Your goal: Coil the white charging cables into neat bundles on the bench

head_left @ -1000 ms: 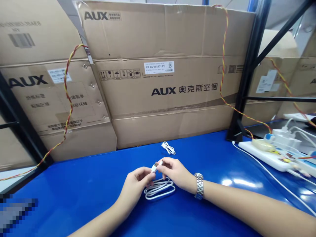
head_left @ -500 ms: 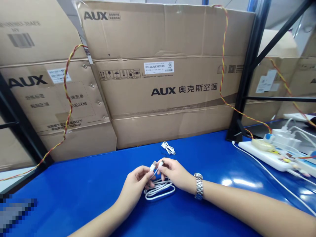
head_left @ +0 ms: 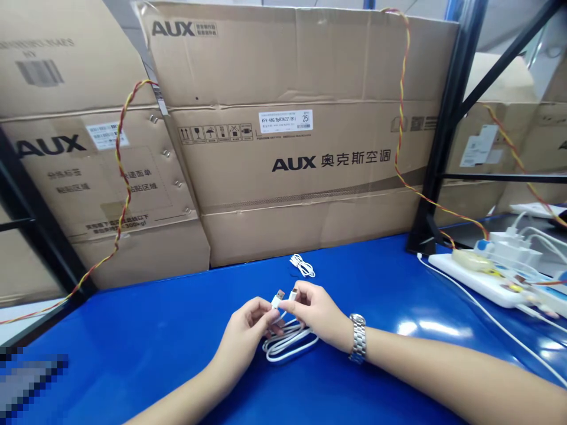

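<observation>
Between my hands is a white USB cable (head_left: 287, 354), its coiled length hanging or lying low over the blue table; whether it touches the surface I cannot tell. My left hand (head_left: 250, 330) pinches the cable close to its USB-A plug (head_left: 277, 298), whose metal end points up and away. In my right hand (head_left: 316, 310) the cable's other plug (head_left: 293, 294) is gripped between thumb and fingers, just right of the first plug. My right thumb tip is at the USB-A plug. A silver watch (head_left: 358, 337) circles my right wrist.
A second bundled white cable (head_left: 302, 265) lies beyond my hands on the blue table (head_left: 177, 336). Large cardboard boxes (head_left: 310, 230) stand along the back. Power strips (head_left: 473, 280) with chargers and wires sit at the right, beside a black rack post (head_left: 436, 141).
Both hands and the coil have shifted slightly right. My right thumb has come over to the USB-A plug, and both plugs stay held.
</observation>
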`<action>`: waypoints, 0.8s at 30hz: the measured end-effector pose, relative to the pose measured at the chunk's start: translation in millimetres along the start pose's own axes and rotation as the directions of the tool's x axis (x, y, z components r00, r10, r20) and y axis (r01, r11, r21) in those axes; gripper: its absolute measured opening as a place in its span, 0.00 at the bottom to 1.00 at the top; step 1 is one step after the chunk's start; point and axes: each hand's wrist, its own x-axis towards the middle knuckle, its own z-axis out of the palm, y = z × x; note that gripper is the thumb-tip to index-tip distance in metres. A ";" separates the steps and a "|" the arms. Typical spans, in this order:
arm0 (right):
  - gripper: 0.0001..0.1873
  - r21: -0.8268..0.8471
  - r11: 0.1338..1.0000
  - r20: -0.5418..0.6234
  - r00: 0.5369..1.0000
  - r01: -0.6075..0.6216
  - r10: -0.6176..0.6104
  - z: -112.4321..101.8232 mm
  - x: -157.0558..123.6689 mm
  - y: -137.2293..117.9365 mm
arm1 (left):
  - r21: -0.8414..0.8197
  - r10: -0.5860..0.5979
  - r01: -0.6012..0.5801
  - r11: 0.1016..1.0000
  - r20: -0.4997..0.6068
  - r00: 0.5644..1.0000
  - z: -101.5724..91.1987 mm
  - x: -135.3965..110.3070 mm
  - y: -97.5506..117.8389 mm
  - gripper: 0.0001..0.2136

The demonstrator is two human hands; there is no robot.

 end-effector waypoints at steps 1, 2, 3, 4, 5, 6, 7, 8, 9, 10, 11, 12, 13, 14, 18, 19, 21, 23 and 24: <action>0.15 -0.019 1.000 -0.016 1.000 -0.001 0.000 -0.1 0.1 -0.2 | -0.009 0.001 0.000 1.000 0.003 1.000 -0.1 -0.1 0.0 0.09; 0.15 -0.027 1.000 -0.024 1.000 -0.005 0.004 -0.2 0.2 -0.3 | -0.022 0.000 0.000 1.000 0.007 1.000 -0.2 -0.3 0.2 0.09; 0.16 -0.025 1.000 -0.026 1.000 -0.010 0.009 -0.3 0.4 -0.2 | -0.035 0.001 0.000 0.999 0.012 1.000 -0.2 -0.5 0.6 0.09; 0.16 -0.013 1.000 -0.025 1.000 -0.016 0.016 -0.3 0.6 0.2 | -0.044 0.002 -0.001 0.999 0.013 1.000 -0.1 -0.9 1.0 0.09; 0.16 0.010 1.000 -0.019 1.000 -0.022 0.022 -0.3 0.8 0.7 | -0.050 0.004 -0.003 0.999 0.012 1.000 0.1 -1.3 1.4 0.09; 0.15 0.041 0.999 -0.003 1.000 -0.028 0.028 -0.3 1.0 1.4 | -0.052 0.004 -0.003 0.999 0.013 1.000 0.4 -1.7 1.9 0.10; 0.15 0.076 0.997 0.021 0.999 -0.033 0.032 -0.3 1.3 2.1 | -0.050 0.000 0.001 0.999 0.015 1.000 0.8 -2.0 2.2 0.10; 0.14 0.109 0.993 0.057 0.998 -0.041 0.035 -0.3 1.5 2.8 | -0.050 -0.007 0.008 0.999 0.018 1.000 1.2 -2.2 2.4 0.10; 0.14 0.135 0.990 0.092 0.995 -0.047 0.035 -0.2 1.7 3.4 | -0.051 -0.013 0.014 0.999 0.019 1.000 1.5 -2.3 2.5 0.10; 0.14 0.146 0.988 0.120 0.992 -0.044 0.027 -0.1 2.0 3.7 | -0.051 -0.014 0.014 0.999 0.010 1.000 1.6 -2.3 2.5 0.10; 0.14 0.146 0.989 0.129 0.992 -0.031 0.012 0.0 2.3 3.6 | -0.045 -0.003 0.002 0.999 -0.009 1.000 1.4 -2.1 2.6 0.10; 0.14 0.141 0.990 0.122 0.992 -0.011 -0.006 0.0 2.7 3.4 | -0.032 0.020 -0.022 0.999 -0.040 0.999 1.0 -1.8 2.6 0.09; 0.14 0.142 0.990 0.102 0.995 0.008 -0.022 0.1 3.3 3.0 | -0.014 0.050 -0.051 0.999 -0.079 0.996 0.2 -1.4 2.7 0.09; 0.14 0.163 0.986 0.076 0.997 0.019 -0.031 0.1 4.1 2.7 | 0.007 0.076 -0.076 0.997 -0.120 0.990 -0.8 -1.0 2.9 0.09; 0.16 0.408 0.910 0.042 0.997 -0.071 0.059 -2.2 9.8 7.0 | 0.031 0.081 -0.076 0.997 -0.261 0.962 -6.1 1.6 3.3 0.10; 0.16 0.441 0.893 0.034 0.996 -0.094 0.088 -3.4 11.6 9.4 | 0.012 0.067 -0.066 0.998 -0.268 0.961 -7.1 2.2 3.2 0.11; 0.16 0.442 0.890 0.008 0.993 -0.113 0.122 -6.0 14.7 14.3 | -0.037 0.039 -0.049 0.998 -0.238 0.971 -7.7 3.0 2.6 0.12; 0.16 0.419 0.901 -0.006 0.992 -0.114 0.128 -8.1 16.2 16.5 | -0.065 0.009 -0.021 0.998 -0.177 0.984 -6.7 2.9 2.1 0.13; 0.17 0.392 0.913 -0.002 0.993 -0.111 0.122 -8.5 16.2 16.0 | -0.062 -0.001 -0.008 0.998 -0.150 0.989 -5.7 2.3 2.1 0.13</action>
